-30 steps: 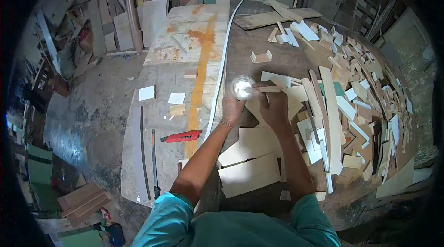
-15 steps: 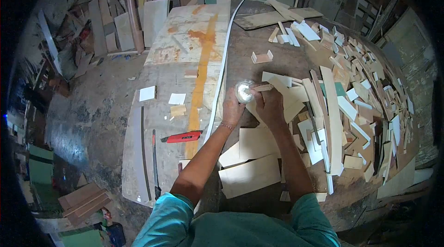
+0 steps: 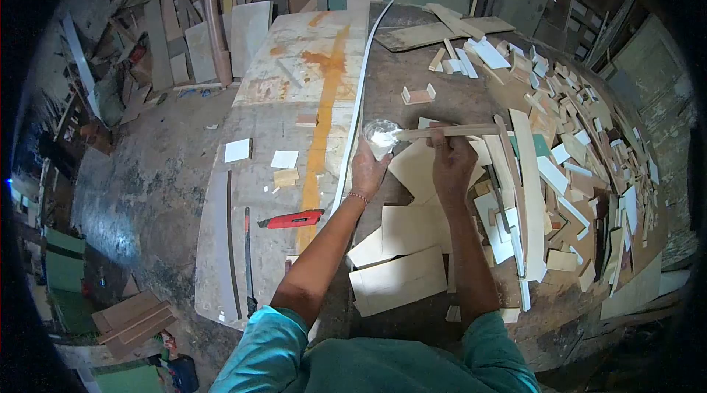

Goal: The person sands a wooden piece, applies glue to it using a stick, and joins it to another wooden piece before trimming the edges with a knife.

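Note:
My left hand (image 3: 370,172) is wrapped round a clear plastic cup (image 3: 381,138) with something white inside, tilted and brightly lit. In my right hand (image 3: 452,165) is a flat wooden stick (image 3: 471,130), lying almost level and pointing left. Its left end, smeared with white, is at the cup's rim. Under and beside my right hand lie pale thin wood panels (image 3: 416,227). Beyond my hands stands a small U-shaped wooden piece (image 3: 419,94).
A red utility knife (image 3: 291,219) lies left of my left forearm. A long white strip (image 3: 359,87) runs down the table's middle. Many wood offcuts (image 3: 578,142) are heaped at right. A grey strip (image 3: 224,246) lies near the left edge.
My right hand has moved right and slightly down, drawing the stick out of the cup. The stick now shows at full length, nearly level. The left hand still holds the cup.

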Motion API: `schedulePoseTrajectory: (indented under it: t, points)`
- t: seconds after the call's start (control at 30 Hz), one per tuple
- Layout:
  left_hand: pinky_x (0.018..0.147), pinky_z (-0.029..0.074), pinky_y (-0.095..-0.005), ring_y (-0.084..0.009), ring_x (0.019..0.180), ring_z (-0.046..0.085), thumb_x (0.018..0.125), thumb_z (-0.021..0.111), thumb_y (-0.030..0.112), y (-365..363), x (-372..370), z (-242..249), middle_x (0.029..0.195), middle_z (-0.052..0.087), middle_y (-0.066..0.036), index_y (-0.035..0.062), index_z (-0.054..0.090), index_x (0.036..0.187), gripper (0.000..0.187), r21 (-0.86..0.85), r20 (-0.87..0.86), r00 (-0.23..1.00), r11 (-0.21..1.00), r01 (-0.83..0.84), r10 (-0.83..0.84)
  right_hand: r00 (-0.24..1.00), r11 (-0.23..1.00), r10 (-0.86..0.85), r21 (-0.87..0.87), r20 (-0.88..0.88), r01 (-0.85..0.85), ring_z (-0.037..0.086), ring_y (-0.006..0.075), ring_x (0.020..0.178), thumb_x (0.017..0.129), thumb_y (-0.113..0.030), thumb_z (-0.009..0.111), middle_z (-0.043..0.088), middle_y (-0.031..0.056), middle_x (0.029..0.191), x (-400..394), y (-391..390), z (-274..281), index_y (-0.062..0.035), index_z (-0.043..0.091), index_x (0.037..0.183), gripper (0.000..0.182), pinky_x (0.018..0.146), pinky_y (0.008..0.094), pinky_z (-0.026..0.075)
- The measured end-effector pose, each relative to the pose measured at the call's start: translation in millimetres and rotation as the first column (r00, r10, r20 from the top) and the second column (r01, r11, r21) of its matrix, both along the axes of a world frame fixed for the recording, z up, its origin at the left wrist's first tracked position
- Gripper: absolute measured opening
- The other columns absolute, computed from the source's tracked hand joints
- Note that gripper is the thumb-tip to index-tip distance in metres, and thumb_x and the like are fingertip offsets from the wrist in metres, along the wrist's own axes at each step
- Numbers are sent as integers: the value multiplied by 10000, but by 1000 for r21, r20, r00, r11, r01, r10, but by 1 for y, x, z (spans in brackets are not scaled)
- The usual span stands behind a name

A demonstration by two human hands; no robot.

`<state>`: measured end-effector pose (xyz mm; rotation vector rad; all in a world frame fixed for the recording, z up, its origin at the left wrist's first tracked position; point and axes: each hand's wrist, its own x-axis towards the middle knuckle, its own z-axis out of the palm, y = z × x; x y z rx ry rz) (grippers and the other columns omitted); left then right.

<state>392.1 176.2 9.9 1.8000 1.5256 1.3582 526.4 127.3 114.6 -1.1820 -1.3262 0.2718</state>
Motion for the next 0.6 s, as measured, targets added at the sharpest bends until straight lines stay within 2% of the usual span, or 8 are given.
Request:
schedulePoseTrajectory:
  t: [0.1,0.2,0.3,0.5,0.6]
  points:
    - [809,428,-423,-413,933,522,651,716,135,-6,-4,10,979,520,-297,-98,256,1203,755,-118,-79,996,992,35,-45,994,997,-69,-47,-84,66,573,111,630,862,-142,541,599,66,708,4,1,-8,31,594,891,184,606,249,476]
    - [836,410,-433,-423,981,493,653,719,150,-7,-9,10,1045,483,-308,-97,203,1240,820,-284,-129,988,958,40,-80,943,994,-94,-81,-318,71,584,139,598,865,-184,540,597,97,697,5,3,-12,35,573,864,221,552,272,489]
    - [861,396,-430,-422,1015,467,676,706,180,-18,-17,13,1061,467,-294,-86,251,1224,760,-67,-91,996,998,9,-15,832,999,-19,-38,-555,-2,583,138,580,877,-203,522,591,101,697,5,3,-12,35,550,890,240,551,270,520]
    - [799,418,-406,-381,893,498,737,659,253,-87,-55,24,949,499,-242,-75,468,1048,490,-194,11,999,980,51,-50,608,990,6,-80,-794,-115,596,161,599,871,-209,527,589,100,714,8,-2,-28,20,541,875,230,543,276,539]
    - [760,424,-410,-368,837,503,743,654,303,-139,-65,23,907,506,-238,-83,494,1000,491,-260,-39,998,965,31,-43,479,979,-39,-129,-877,-156,603,180,634,866,-205,529,587,105,726,3,-11,-26,16,537,870,221,593,296,547]
